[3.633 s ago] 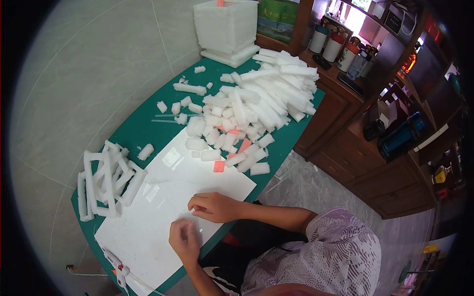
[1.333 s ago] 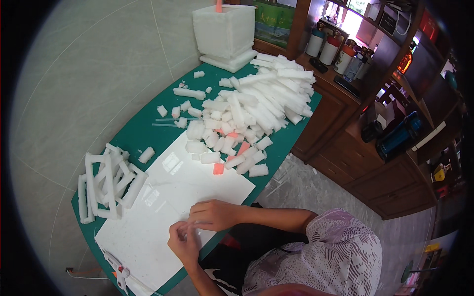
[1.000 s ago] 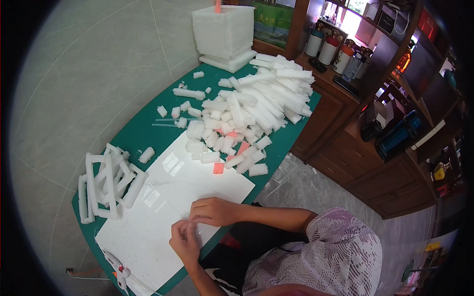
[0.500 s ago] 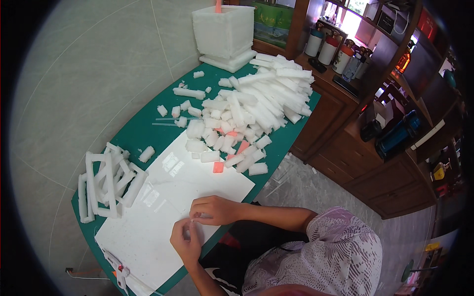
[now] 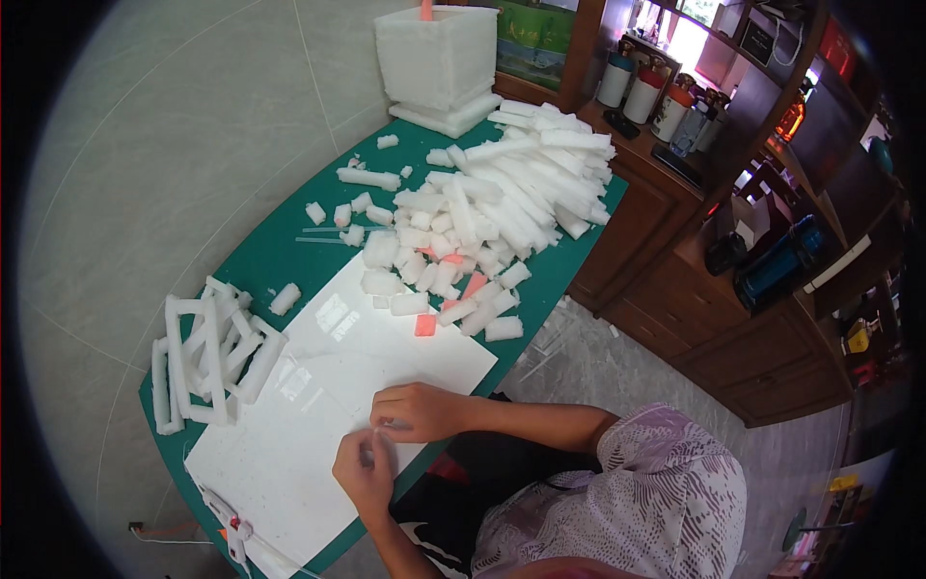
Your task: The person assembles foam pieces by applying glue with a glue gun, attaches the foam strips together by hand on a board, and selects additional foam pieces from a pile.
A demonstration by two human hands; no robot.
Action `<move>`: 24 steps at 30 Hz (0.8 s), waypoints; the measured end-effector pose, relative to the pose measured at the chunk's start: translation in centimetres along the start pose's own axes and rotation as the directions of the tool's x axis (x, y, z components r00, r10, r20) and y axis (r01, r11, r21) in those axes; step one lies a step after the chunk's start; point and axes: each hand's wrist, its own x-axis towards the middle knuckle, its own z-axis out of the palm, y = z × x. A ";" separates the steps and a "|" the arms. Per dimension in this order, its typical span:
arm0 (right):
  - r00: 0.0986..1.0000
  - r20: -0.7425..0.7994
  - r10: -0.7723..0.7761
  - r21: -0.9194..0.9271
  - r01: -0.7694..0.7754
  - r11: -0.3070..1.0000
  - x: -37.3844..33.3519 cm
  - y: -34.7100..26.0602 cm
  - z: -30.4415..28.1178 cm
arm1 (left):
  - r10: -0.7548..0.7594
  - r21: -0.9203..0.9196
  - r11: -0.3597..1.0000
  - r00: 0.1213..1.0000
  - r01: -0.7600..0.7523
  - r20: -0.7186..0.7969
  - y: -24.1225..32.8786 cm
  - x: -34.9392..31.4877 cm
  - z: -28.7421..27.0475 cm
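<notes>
Over the white board [image 5: 289, 434], my left hand [image 5: 365, 475] and my right hand [image 5: 417, 411] meet with their fingertips together. Both are closed in a pinch. Whatever small thing lies between the fingers is too hidden to name. Beyond them on the board's far end is a heap of short white foam pieces [image 5: 409, 303], mixed with a few coral pink ones [image 5: 424, 326]. White rectangular foam frames [image 5: 198, 357] are piled at the left, partly on the board. At the board's near left corner lies a white and red glue gun [image 5: 234, 531].
Long white foam strips [image 5: 526, 179] are stacked at the far end of the green table [image 5: 275, 232]. Behind them stands a white foam box [image 5: 434, 63] on a flat base. A wooden cabinet [image 5: 666, 280] with bottles [image 5: 644, 96] is on the right. Clear sticks [image 5: 333, 240] lie farther left.
Almost nothing differs. My hands stay pinched together in the same place, with only a slight shift of the fingers.
</notes>
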 end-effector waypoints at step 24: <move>0.910 -0.222 0.351 0.384 -0.250 0.889 -2.1 -0.8 -7.7 | -0.022 -0.067 0.997 0.996 0.028 0.085 0.2 0.1 -0.1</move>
